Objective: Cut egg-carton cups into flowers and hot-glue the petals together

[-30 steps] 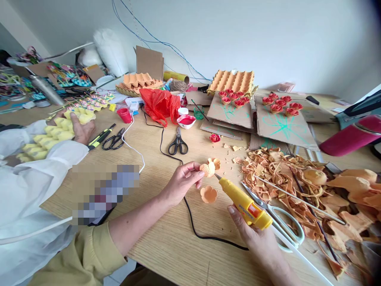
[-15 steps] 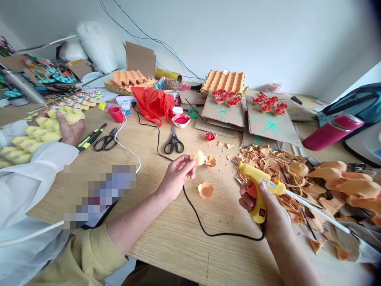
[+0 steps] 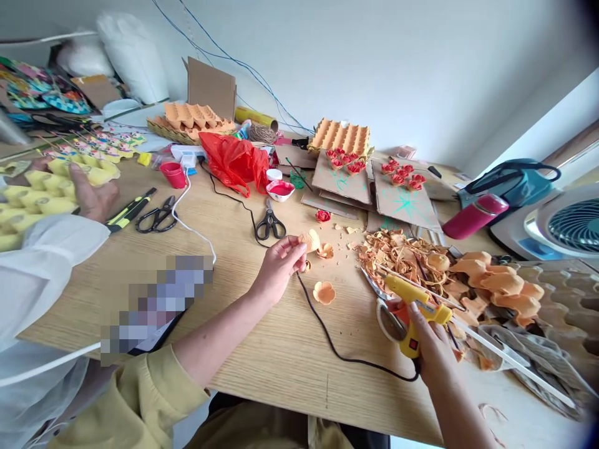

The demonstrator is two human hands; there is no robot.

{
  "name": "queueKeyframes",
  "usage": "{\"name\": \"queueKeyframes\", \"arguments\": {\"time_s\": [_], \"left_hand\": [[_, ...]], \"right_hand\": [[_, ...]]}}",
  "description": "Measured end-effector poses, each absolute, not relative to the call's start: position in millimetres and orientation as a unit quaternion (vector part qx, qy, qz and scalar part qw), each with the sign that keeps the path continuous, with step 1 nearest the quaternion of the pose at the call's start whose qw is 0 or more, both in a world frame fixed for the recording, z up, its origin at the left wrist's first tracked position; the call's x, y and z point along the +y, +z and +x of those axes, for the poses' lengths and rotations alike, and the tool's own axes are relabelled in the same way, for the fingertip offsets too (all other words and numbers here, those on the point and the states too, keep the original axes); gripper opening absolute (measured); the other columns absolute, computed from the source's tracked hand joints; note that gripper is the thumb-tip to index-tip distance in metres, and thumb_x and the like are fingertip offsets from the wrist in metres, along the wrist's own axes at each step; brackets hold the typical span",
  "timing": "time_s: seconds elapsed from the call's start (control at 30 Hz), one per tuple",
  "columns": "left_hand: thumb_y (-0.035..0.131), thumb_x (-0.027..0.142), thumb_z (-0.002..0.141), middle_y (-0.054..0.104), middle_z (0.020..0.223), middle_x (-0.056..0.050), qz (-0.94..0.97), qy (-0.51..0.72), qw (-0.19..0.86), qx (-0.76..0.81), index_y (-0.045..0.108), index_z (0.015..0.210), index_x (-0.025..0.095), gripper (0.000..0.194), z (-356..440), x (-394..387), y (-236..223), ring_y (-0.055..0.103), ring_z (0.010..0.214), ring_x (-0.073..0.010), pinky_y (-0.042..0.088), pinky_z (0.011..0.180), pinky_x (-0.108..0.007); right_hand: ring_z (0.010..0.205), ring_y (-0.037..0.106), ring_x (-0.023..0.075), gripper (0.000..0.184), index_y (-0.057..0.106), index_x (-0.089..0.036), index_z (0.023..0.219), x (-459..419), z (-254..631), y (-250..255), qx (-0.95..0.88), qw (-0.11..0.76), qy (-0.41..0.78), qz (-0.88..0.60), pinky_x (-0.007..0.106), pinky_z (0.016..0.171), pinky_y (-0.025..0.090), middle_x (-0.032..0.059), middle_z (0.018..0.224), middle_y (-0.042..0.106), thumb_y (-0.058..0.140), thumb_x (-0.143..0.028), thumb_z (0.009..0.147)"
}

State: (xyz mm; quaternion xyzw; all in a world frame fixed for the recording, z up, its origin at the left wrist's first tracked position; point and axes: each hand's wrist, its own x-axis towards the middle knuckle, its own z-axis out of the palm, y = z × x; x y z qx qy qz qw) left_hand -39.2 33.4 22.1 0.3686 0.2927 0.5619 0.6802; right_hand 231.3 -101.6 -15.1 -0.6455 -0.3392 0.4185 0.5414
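My left hand (image 3: 279, 267) pinches a small orange egg-carton petal piece (image 3: 309, 241) between thumb and fingers, above the wooden table. Just beyond it lies a cut orange flower cup (image 3: 325, 251), and nearer to me another flower cup (image 3: 324, 292) sits with its opening up. My right hand (image 3: 428, 340) is wrapped round the handle of a yellow hot glue gun (image 3: 412, 302), its nozzle pointing left and away from me. A white glue stick (image 3: 510, 358) sticks out of its back. Pale-handled scissors (image 3: 388, 318) lie partly hidden behind the gun.
Orange carton scraps (image 3: 397, 255) are heaped at the right, near a magenta bottle (image 3: 475, 216) and a fan (image 3: 561, 218). Red flowers stand on cardboard (image 3: 405, 202). Black scissors (image 3: 270, 224) and a red bag (image 3: 234, 162) lie ahead. At left, another person's hand (image 3: 96, 193) holds a yellow egg carton.
The glue gun has moved away from the petal piece, to the right, and now lies over the scraps' near edge. My left hand keeps its pinch. The view has swung right.
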Motion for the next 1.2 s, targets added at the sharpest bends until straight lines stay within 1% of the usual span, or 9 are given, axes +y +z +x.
{"name": "queueKeyframes", "arguments": {"time_s": [0.13,0.27,0.47,0.63,0.77,0.87,0.97,1.07,1.2], "left_hand": [[0.088,0.038,0.066,0.060,0.065,0.004,0.366,0.568,0.674,0.298,0.064,0.081,0.015,0.036,-40,38,19,0.052,0.056,-0.0048,0.043,0.053,-0.016],[0.090,0.037,0.063,0.060,0.068,0.004,0.356,0.582,0.664,0.305,0.063,0.079,0.014,0.039,-43,43,20,0.052,0.057,-0.0048,0.044,0.052,-0.017],[0.089,0.030,0.061,0.061,0.074,0.003,0.317,0.617,0.663,0.281,0.062,0.081,0.014,0.037,-48,47,30,0.054,0.061,-0.0053,0.044,0.051,-0.016],[0.086,0.023,0.065,0.062,0.075,0.003,0.298,0.637,0.672,0.230,0.063,0.082,0.015,0.030,-56,50,41,0.056,0.063,-0.0055,0.046,0.051,-0.015],[0.081,0.018,0.071,0.064,0.082,0.003,0.246,0.657,0.695,0.159,0.063,0.087,0.016,0.024,-75,52,63,0.056,0.062,-0.0032,0.045,0.050,-0.011],[0.075,0.017,0.079,0.064,0.081,0.003,0.237,0.684,0.682,0.102,0.064,0.087,0.017,0.014,-90,52,80,0.054,0.060,-0.0012,0.045,0.051,-0.009],[0.079,0.020,0.076,0.066,0.085,0.002,0.274,0.691,0.658,0.119,0.065,0.088,0.017,0.018,-90,51,81,0.053,0.059,-0.0017,0.045,0.049,-0.010],[0.086,0.024,0.070,0.066,0.081,0.001,0.355,0.625,0.669,0.189,0.067,0.085,0.016,0.026,-76,44,66,0.054,0.059,-0.0044,0.046,0.050,-0.013],[0.079,0.032,0.080,0.061,0.073,0.002,0.526,0.533,0.627,0.215,0.069,0.084,0.017,0.018,-55,32,47,0.051,0.057,-0.0059,0.046,0.054,-0.018]], "right_hand": [[0.114,0.067,0.0300,0.042,0.073,-0.025,0.095,-76,194,-10,-0.312,0.575,0.427,-0.624,0.036,0.090,0.056,0.0078,0.109,0.076,0.065,-0.063,0.082],[0.113,0.067,0.0296,0.045,0.073,-0.024,0.100,-56,178,-5,-0.321,0.565,0.428,-0.628,0.036,0.086,0.056,0.0073,0.112,0.075,0.066,-0.064,0.081],[0.109,0.068,0.0287,0.045,0.074,-0.022,0.105,-71,198,9,-0.297,0.524,0.542,-0.586,0.033,0.082,0.056,0.0080,0.113,0.076,0.084,-0.048,0.070],[0.093,0.071,0.0240,0.041,0.075,-0.022,0.103,-81,212,9,-0.302,0.518,0.578,-0.553,0.032,0.078,0.056,0.0071,0.103,0.078,0.088,-0.041,0.069],[0.076,0.069,0.0187,0.039,0.075,-0.020,0.092,-84,215,4,-0.295,0.525,0.544,-0.584,0.026,0.065,0.054,0.0071,0.091,0.077,0.088,-0.046,0.067],[0.070,0.068,0.0165,0.046,0.075,-0.019,0.095,-85,215,2,-0.299,0.491,0.518,-0.634,0.024,0.059,0.052,0.0069,0.087,0.077,0.087,-0.052,0.065],[0.070,0.068,0.0185,0.054,0.075,-0.018,0.094,-80,213,3,-0.323,0.464,0.495,-0.660,0.024,0.055,0.051,0.0083,0.086,0.077,0.087,-0.058,0.060],[0.069,0.068,0.0204,0.056,0.074,-0.017,0.086,-73,211,4,-0.339,0.452,0.489,-0.665,0.025,0.054,0.052,0.0091,0.082,0.077,0.087,-0.063,0.056],[0.069,0.070,0.0208,0.054,0.073,-0.018,0.088,-73,212,3,-0.330,0.461,0.470,-0.676,0.027,0.057,0.056,0.0079,0.081,0.077,0.085,-0.062,0.060]]}}
